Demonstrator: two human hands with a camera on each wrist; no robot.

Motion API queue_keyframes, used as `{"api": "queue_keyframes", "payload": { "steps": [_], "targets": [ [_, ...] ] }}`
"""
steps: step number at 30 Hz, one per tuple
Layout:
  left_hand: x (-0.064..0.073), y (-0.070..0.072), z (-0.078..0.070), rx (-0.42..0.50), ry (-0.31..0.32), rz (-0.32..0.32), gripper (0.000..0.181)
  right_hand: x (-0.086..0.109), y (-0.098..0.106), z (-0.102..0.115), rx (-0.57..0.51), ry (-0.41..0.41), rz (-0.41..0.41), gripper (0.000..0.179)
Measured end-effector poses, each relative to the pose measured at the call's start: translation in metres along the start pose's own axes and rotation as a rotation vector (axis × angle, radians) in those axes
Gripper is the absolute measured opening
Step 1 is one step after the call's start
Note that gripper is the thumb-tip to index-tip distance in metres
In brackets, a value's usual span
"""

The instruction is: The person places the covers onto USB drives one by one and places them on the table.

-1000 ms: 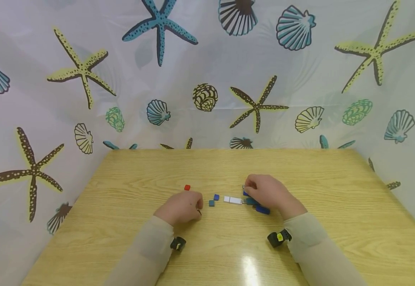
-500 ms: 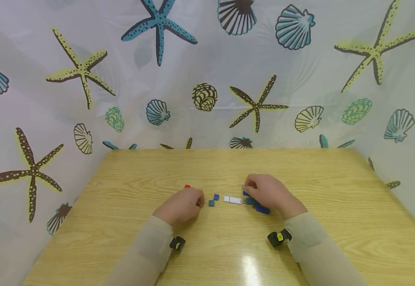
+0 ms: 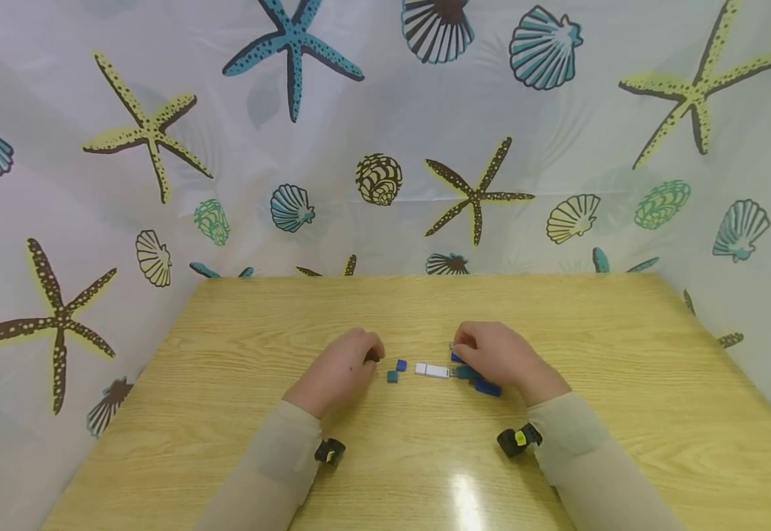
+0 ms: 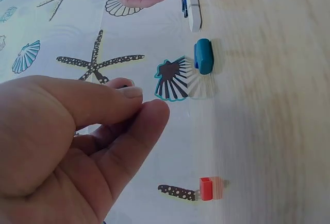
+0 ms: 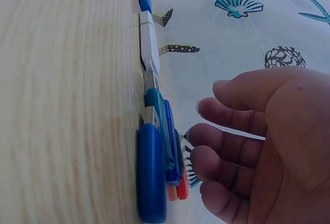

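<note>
The person's left hand (image 3: 340, 367) pinches, thumb against fingers, on a small dark piece (image 3: 373, 357) so covered that I can't make out what it is. The right hand (image 3: 494, 352) arches over some USB sticks, fingers loosely bent and gripping nothing; whether it touches one I can't tell. Below it lie a teal stick (image 3: 468, 373), a blue stick (image 3: 488, 387) with its metal plug bare, a second blue stick (image 3: 457, 357) partly hidden by the hand, and a red stick (image 5: 182, 183) mostly blocked behind the others. Between the hands sit a white stick (image 3: 432, 370), a blue cap (image 3: 402, 365) and a teal cap (image 3: 393, 377). The left hand screens a red cap (image 4: 206, 189) from above. Both sleeves (image 3: 262, 472) slant inward over the wooden surface (image 3: 279, 317), a seashell-print sheet (image 3: 339, 133) behind.
</note>
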State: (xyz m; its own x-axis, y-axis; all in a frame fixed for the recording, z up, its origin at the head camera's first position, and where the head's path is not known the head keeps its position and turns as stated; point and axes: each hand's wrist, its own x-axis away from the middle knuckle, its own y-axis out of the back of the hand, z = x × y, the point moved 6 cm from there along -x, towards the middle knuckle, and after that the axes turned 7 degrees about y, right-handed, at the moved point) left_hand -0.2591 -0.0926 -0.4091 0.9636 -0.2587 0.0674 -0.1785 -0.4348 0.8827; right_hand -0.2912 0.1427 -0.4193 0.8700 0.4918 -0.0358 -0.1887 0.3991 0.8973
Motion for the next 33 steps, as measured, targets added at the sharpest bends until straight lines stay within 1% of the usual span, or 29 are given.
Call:
{"api": "queue_keyframes", "payload": {
  "steps": [5,9,12,16,19,24,26,30,33],
  "targets": [
    [0.0002,0.0016,-0.0018,-0.004,-0.035,-0.019,0.014,0.0,0.0007,0.0001,0.01,0.002,-0.005,0.01],
    [0.0002,0.002,-0.002,0.033,-0.045,-0.018,0.009,0.0004,0.002,0.0013,0.012,0.013,-0.017,0.01],
    [0.0,0.0007,-0.0009,0.092,-0.025,0.02,0.006,0.0005,0.0026,0.0021,0.012,0.019,-0.025,0.01],
    [0.0001,-0.0018,0.0004,0.143,0.013,0.073,0.004,0.0008,0.003,0.0025,0.011,0.007,-0.02,0.01],
    [0.0,-0.0015,-0.0003,0.122,0.006,0.067,0.006,0.001,0.0032,0.0025,0.009,-0.004,-0.014,0.011],
    [-0.0003,0.0009,-0.0016,0.026,-0.026,0.008,0.008,0.0008,0.0017,0.0001,0.003,-0.012,-0.011,0.012],
    [-0.0001,0.0017,-0.0018,0.002,-0.036,-0.009,0.011,0.0004,0.0009,-0.0011,0.004,-0.008,-0.014,0.012],
    [0.0003,0.0027,-0.0017,-0.004,-0.051,-0.019,0.015,-0.0001,0.0008,-0.004,0.019,-0.014,-0.023,0.011],
    [0.0007,0.0029,-0.002,0.007,-0.049,-0.018,0.016,-0.0002,0.0025,-0.0067,0.041,-0.032,-0.043,0.011]
  ]
}}
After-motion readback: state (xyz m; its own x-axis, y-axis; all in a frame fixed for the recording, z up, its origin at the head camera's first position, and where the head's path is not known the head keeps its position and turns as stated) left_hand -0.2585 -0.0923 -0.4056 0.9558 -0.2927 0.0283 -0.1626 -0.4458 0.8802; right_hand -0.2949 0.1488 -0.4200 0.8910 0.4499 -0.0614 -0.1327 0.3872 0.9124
